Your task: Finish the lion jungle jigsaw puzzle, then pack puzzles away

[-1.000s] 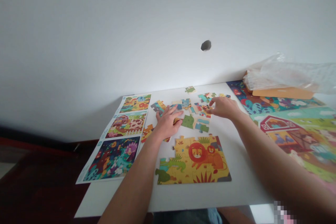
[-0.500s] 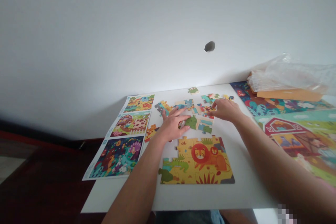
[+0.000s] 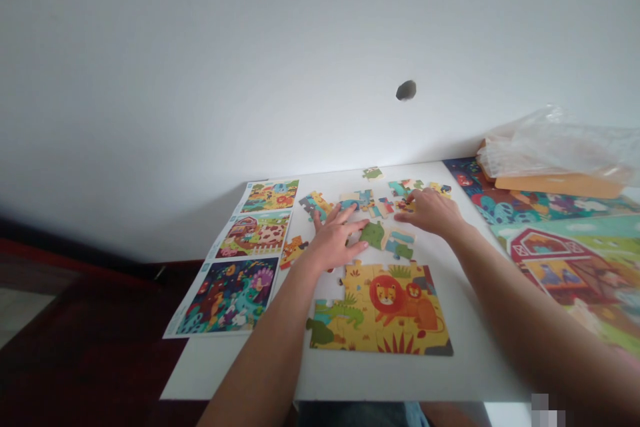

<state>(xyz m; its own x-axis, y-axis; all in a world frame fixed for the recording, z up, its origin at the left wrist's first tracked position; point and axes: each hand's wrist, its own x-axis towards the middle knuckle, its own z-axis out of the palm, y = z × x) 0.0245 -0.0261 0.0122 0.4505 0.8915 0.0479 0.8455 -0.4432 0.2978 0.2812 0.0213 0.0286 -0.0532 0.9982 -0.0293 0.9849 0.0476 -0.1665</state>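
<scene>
On the white counter | left hand: grip spread, flat, just beside a green jigsaw piece | right hand: grip curved down onto loose jigsaw pieces, perhaps pinching one, hard to tell | part-built lion puzzle: below both hands, left of it a printed picture sheet
</scene>
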